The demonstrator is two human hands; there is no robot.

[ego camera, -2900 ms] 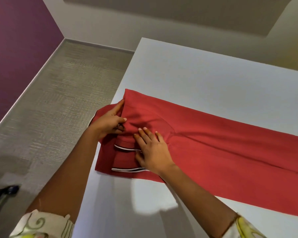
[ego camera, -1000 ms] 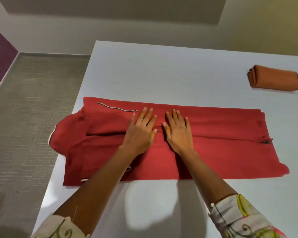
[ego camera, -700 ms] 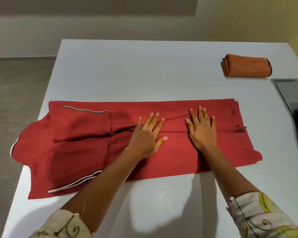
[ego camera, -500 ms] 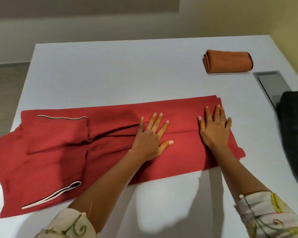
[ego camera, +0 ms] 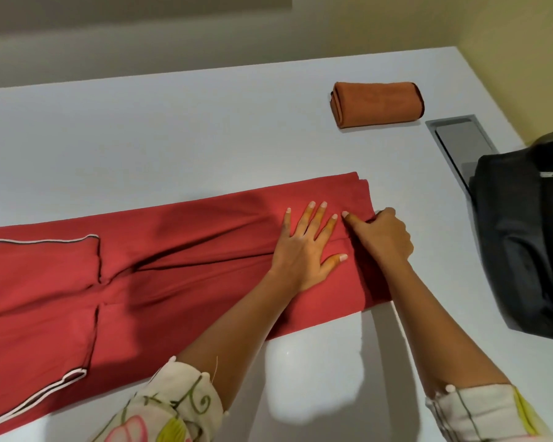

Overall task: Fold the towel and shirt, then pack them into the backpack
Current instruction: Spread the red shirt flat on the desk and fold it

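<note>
The right grip (ego camera: pixel 380 239) pinches the end edge of the red shirt (ego camera: pixel 173 275), fingers curled, while the left grip (ego camera: pixel 307 247) lies flat just beside it, fingers spread, pressing cloth onto the white bench (ego camera: pixel 173 132). Folding cleanly likely means lifting that end over the flat palm as a hinge, with the long edges matched. The shirt is a soft, creased band with white-piped sleeves (ego camera: pixel 45 266); the plush orange towel (ego camera: pixel 377 103) lies rolled well apart, and the dark backpack (ego camera: pixel 524 250) is at the right.

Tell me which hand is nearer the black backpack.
Right. The right hand grips the shirt at its end nearest the backpack; the left hand lies flat on it, farther off.
</note>
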